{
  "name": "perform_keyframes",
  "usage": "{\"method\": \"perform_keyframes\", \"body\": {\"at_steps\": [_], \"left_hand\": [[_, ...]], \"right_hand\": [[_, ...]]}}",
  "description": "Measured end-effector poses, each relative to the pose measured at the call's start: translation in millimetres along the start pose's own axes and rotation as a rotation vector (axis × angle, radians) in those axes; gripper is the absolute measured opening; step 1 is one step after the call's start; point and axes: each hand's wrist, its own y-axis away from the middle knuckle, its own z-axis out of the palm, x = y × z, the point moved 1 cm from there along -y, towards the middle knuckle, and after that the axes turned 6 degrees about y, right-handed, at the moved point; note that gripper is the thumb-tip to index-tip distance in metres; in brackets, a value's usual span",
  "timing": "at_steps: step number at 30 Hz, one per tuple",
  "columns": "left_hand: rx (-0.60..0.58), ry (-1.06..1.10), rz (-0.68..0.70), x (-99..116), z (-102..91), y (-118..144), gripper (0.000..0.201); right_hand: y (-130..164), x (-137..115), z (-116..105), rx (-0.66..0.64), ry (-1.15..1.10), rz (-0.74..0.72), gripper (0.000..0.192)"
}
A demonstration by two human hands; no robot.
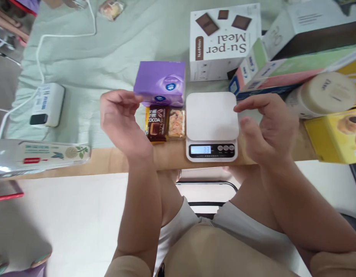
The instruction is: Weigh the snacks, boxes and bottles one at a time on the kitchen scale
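Observation:
A white kitchen scale [212,116] lies at the table's front edge, its plate bare and its lit display reading what looks like 33. My right hand [268,127] is just right of it, thumb and index finger apart, the index tip at the plate's edge. My left hand [120,121] hovers with loosely bent fingers by a purple tissue pack [160,82]; I see nothing in it, and cannot tell if its fingertips touch the pack. Between pack and table edge lie a brown cocoa snack packet [157,125] and a clear-wrapped snack bar [176,123].
Behind the scale stands a white Su-per Meal box [224,42]. To the right are several cartons, a lidded tub [330,94] and a yellow box [338,134]. On the left are a white power bank [49,104], a cable [65,35] and a lying bottle or pouch [42,157].

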Motion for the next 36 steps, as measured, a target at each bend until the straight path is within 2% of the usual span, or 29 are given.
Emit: {"method": "perform_keyframes", "body": {"at_steps": [2,4,9,14,17,20,24,27,29,32,36], "left_hand": [[-0.058,0.068,0.056,11,24.6,25,0.041],[-0.167,0.100,0.074,18,51.3,49,0.039],[-0.624,0.165,0.000,23,117.5,109,0.034],[-0.929,-0.014,-0.064,20,171.3,176,0.016],[-1.053,-0.171,-0.037,12,195.8,211,0.035],[-1.134,-0.344,0.071,0,218.4,236,0.062],[-1.216,-0.501,0.290,-13,247.5,255,0.070],[-1.284,-0.571,0.370,-20,260.4,260,0.067],[-1.308,-0.599,0.407,-23,261.6,259,0.060],[-1.297,-0.616,0.466,-25,254.9,255,0.059],[-1.249,-0.620,0.570,-19,238.7,249,0.057]], "right_hand": [[9,10,-13,0.038,0.009,-0.011,0.013],[15,21,-27,0.096,0.021,-0.007,0.014],[28,44,-76,0.200,0.029,0.132,0.020],[46,69,-128,0.266,0.016,0.282,0.015],[54,86,-153,0.416,-0.037,0.400,0.012],[54,97,-173,0.535,-0.116,0.483,0.011],[49,97,-188,0.627,-0.270,0.558,0.010],[46,97,-197,0.658,-0.373,0.658,0.010],[46,100,-203,0.692,-0.383,0.717,0.012],[48,109,-211,0.719,-0.350,0.795,0.015],[51,123,-210,0.654,-0.270,0.846,0.013]]}}
